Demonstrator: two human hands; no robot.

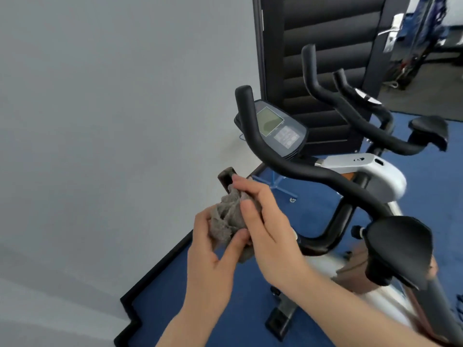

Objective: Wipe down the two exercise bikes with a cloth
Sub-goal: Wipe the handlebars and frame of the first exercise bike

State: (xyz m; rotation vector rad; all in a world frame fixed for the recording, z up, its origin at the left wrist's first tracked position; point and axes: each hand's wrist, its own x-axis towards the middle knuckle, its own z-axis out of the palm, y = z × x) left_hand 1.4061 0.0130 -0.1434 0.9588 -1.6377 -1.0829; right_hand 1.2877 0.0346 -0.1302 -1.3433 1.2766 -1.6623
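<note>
Both hands, left hand [213,249] & right hand [268,221], grip cloth [225,219] on handlebar end [226,177], near wall [112,121].

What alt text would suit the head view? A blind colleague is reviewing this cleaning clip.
Both hands, left hand and right hand, hold a crumpled grey cloth around the left handlebar end of a black exercise bike. Its console and saddle are visible, with a second bike behind on blue flooring.
</note>
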